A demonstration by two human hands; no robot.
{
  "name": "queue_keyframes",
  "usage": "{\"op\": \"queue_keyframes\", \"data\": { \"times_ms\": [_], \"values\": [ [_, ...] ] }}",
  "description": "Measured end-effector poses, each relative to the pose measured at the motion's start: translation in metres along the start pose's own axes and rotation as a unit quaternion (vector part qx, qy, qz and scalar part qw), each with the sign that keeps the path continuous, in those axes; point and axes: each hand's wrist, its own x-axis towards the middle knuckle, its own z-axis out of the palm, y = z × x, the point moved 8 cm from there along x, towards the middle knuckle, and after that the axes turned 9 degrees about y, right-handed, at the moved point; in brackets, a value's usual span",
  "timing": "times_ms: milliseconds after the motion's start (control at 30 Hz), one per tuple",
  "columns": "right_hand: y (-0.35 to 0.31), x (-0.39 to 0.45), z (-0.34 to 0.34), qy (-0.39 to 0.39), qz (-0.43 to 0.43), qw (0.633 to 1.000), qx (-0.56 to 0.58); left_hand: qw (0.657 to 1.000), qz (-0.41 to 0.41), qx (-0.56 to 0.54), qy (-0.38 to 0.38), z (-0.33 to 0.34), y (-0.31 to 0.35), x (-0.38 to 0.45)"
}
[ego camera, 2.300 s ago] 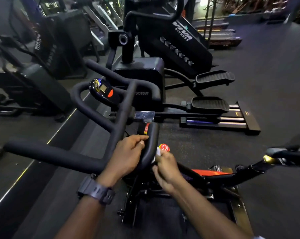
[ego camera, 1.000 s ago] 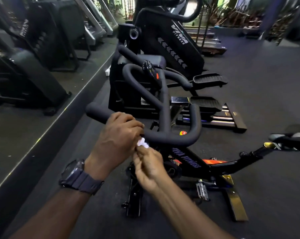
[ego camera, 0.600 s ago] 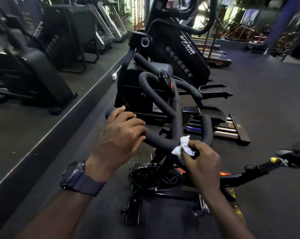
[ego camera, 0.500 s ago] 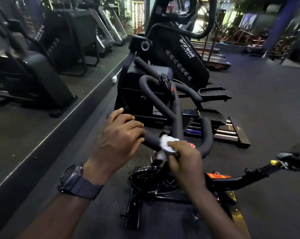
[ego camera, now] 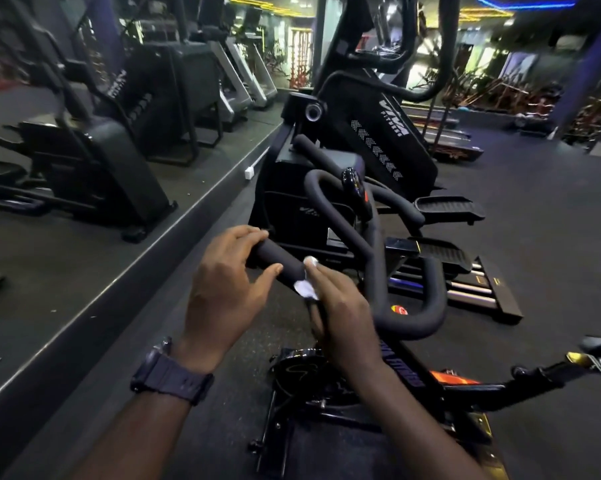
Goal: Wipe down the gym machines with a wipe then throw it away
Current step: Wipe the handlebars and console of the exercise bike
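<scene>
1. The spin bike (ego camera: 389,375) could rock under hard scrubbing, though the left hand (ego camera: 228,282) curls around the near handlebar (ego camera: 275,259) end.
2. The wipe (ego camera: 306,287), pinched against that bar by the right hand (ego camera: 340,313), is small and could slip out.

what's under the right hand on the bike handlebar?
A white wipe, pressed by the right hand against the black handlebar. Only its edges show past the fingers; the rest, and the bar beneath the palm, is covered. The left hand grips the bar's end.
</scene>
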Motion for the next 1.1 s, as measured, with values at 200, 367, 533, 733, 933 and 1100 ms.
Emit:
{"op": "queue_keyframes", "data": {
  "times_ms": [200, 367, 533, 733, 933, 1100],
  "values": [
    [-0.018, 0.014, 0.011, -0.065, -0.060, 0.996, 0.008, 0.992, -0.092, -0.063, 0.052, -0.009, -0.016, -0.001],
    [0.008, -0.015, -0.002, -0.124, -0.075, 0.989, -0.029, 0.973, -0.181, -0.135, 0.048, -0.011, -0.035, -0.003],
    [-0.040, 0.061, 0.026, -0.095, -0.032, 0.992, 0.073, 0.952, -0.251, -0.171, 0.045, -0.008, -0.047, -0.007],
    [-0.071, 0.064, 0.037, -0.123, -0.238, 0.963, 0.023, 0.885, -0.376, -0.255, 0.101, -0.004, -0.063, -0.025],
    [-0.081, 0.061, 0.047, -0.072, -0.305, 0.945, -0.092, 0.830, -0.424, -0.341, 0.123, 0.003, -0.066, -0.031],
    [-0.064, 0.023, 0.028, -0.042, -0.401, 0.903, -0.151, 0.930, -0.300, -0.195, 0.085, -0.007, -0.040, -0.026]
  ]
}}
